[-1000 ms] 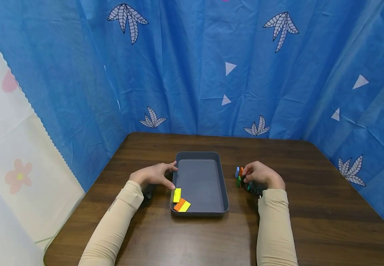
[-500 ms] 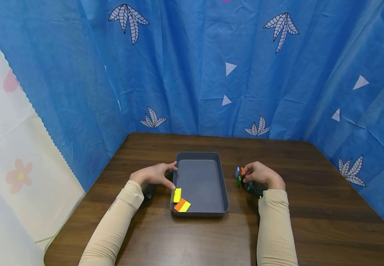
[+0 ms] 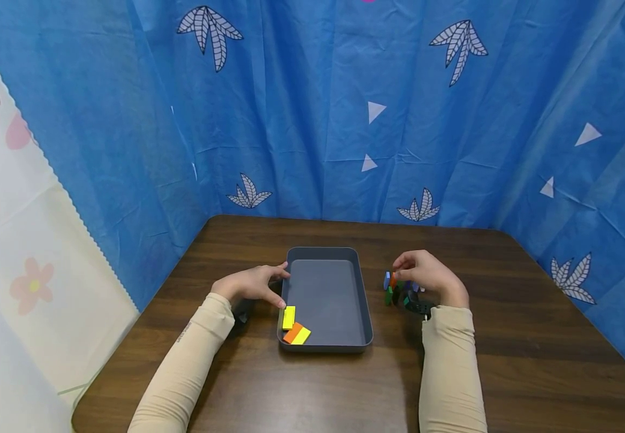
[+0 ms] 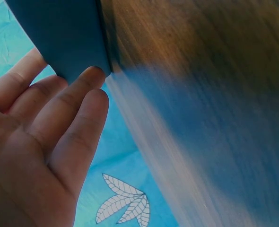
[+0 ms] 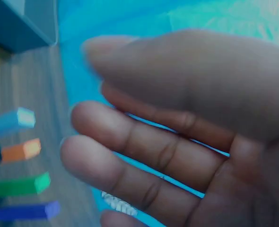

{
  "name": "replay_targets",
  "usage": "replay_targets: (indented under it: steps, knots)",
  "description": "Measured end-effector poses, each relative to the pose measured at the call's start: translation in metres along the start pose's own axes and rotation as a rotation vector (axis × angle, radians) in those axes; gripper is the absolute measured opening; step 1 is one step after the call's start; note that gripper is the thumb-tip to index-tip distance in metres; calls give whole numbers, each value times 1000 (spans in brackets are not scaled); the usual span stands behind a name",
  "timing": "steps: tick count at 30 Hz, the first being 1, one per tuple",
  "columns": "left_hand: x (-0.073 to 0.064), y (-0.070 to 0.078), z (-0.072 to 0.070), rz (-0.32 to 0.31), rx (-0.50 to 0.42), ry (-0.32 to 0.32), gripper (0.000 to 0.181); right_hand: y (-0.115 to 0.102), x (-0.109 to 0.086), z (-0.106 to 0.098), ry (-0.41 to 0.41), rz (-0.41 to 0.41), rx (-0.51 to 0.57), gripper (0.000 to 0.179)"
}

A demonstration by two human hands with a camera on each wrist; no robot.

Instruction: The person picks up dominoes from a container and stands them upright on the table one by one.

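My left hand (image 3: 255,284) rests with spread fingers along the left side of a grey tray (image 3: 326,294); the left wrist view shows its fingertips at the tray's wall (image 4: 78,38). In the tray's near left corner lie a yellow block (image 3: 288,317), an orange block (image 3: 293,332) and a second yellow one (image 3: 301,336). Right of the tray, my right hand (image 3: 426,275) hovers above several small blocks, with nothing visible between its fingers. Those include a light blue block (image 5: 14,123), an orange one (image 5: 21,151), a green one (image 5: 21,185) and a dark blue one (image 5: 28,211).
Another green block (image 3: 389,295) stands nearest me in the right group. The brown wooden table (image 3: 323,391) reaches back to a blue curtain (image 3: 312,120). Black straps and a device (image 3: 415,305) sit at my right wrist and partly cover the blocks.
My right hand has risen and moved slightly back, off the blocks, uncovering more of them. The left hand, the tray and the blocks in it look the same.
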State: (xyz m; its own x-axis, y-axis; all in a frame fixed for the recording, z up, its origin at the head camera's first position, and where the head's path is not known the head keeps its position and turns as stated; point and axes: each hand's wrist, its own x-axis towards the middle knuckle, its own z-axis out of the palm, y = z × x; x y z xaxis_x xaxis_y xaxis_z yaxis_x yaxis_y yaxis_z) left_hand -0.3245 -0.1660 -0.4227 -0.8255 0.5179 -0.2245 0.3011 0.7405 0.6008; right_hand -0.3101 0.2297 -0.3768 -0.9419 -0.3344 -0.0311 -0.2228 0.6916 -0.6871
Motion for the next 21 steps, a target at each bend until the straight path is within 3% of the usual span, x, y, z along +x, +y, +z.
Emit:
replay_targets:
  steps: [8, 18, 21]
  knots:
    - [0, 0, 0, -2, -8, 4, 90, -31, 9, 12, -6, -149, 44, 27]
    - [-1, -1, -1, -5, 0, 4, 91, -65, 25, 38, -70, -302, 278, 30]
    - [-1, 1, -1, -14, 0, -1, 89, -72, 30, 46, -81, -331, 299, 32]
